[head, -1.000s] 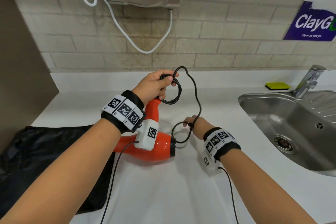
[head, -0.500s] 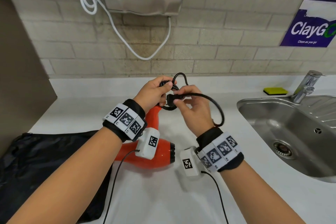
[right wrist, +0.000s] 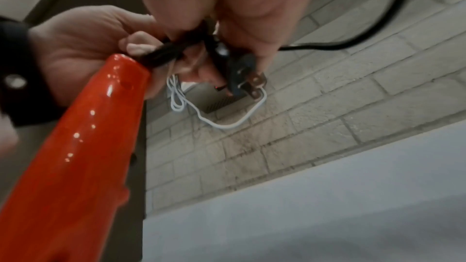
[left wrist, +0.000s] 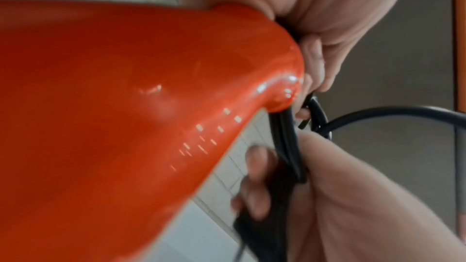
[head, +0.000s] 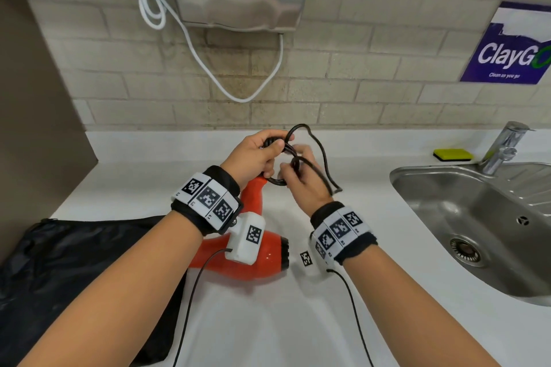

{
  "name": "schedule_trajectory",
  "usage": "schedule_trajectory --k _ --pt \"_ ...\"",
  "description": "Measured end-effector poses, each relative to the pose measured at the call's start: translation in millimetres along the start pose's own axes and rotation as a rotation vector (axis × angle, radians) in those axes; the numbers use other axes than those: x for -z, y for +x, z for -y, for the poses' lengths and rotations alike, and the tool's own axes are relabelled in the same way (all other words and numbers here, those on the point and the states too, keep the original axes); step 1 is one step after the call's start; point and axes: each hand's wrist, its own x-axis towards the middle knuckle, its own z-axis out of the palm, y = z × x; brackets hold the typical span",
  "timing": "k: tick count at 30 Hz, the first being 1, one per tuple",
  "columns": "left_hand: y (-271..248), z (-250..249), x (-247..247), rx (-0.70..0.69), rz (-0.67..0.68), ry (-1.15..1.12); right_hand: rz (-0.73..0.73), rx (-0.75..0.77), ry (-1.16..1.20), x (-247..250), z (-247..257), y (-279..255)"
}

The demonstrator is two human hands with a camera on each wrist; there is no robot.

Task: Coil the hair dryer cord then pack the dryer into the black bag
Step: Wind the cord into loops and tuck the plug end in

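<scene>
On my feed both forearms were bare to the wrist. Each wrist wore a black fabric band (head: 222, 188) topped by a white strip of three square black-and-white coded markers (head: 207, 198); the right wrist's matching band (head: 356, 247) carried the same strip (head: 340, 229). A white boxy camera housing (head: 249, 237) bearing one more coded marker hung under the left wrist, with a thin black cable (head: 190, 301) trailing back from it. A similar cable (head: 356, 316) ran from the right wrist.
</scene>
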Motion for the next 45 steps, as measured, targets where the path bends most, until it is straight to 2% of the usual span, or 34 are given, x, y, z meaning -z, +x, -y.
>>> schedule_trajectory --k 3,5,7,9,10,12,13,14,16,20,23,25,27,30,32,37,39,42,45 --pt "0 -1 5 0.032 -0.060 -0.064 0.093 -0.003 -0.141 5 -19 -10" --pt "0 -1 9 0.039 -0.093 -0.101 0.139 -0.084 -0.299 11 -36 -14" --pt "0 0 12 0.033 -0.111 -0.115 0.143 -0.314 -0.451 19 -54 -13" --pt "-2 0 13 0.032 -0.116 -0.131 0.270 -0.598 -0.727 29 -68 -12" --pt "-3 -1 14 0.034 -0.116 -0.143 0.333 -0.694 -0.851 33 -74 -12" --pt "-5 -2 14 0.043 -0.108 -0.160 0.493 -0.738 -1.036 41 -79 -14" --pt "-5 -2 14 0.047 -0.103 -0.164 0.515 -0.743 -1.033 42 -83 -14" --pt "-5 -2 14 0.049 -0.099 -0.163 0.492 -0.728 -0.977 43 -85 -12" --pt "-4 -1 13 0.041 -0.101 -0.148 0.310 -0.641 -0.773 40 -83 -7" --pt "-1 2 11 0.023 -0.099 -0.097 -0.012 -0.389 -0.130 27 -35 8" --pt "-1 2 11 0.001 -0.112 -0.074 -0.116 -0.334 0.309 24 6 15" --pt "0 2 11 -0.002 -0.146 -0.071 -0.134 -0.277 0.435 27 25 15" --pt "0 2 11 0.008 -0.151 -0.077 -0.108 -0.184 0.426 25 33 13" --pt "1 1 8 0.043 -0.113 -0.095 -0.001 -0.098 0.063 9 32 4" --pt "1 1 6 0.051 -0.104 -0.092 0.005 -0.105 -0.087 0 28 1" --pt "1 1 5 0.034 -0.117 -0.052 -0.118 -0.088 -0.020 -1 29 0" --pt "2 1 5 0.018 -0.121 -0.035 -0.127 -0.023 -0.035 -3 34 1" --pt "0 1 4 0.014 -0.116 -0.017 -0.223 0.089 -0.071 0 35 7" --pt "-1 0 2 0.020 -0.087 -0.041 -0.199 0.102 -0.109 1 30 9"
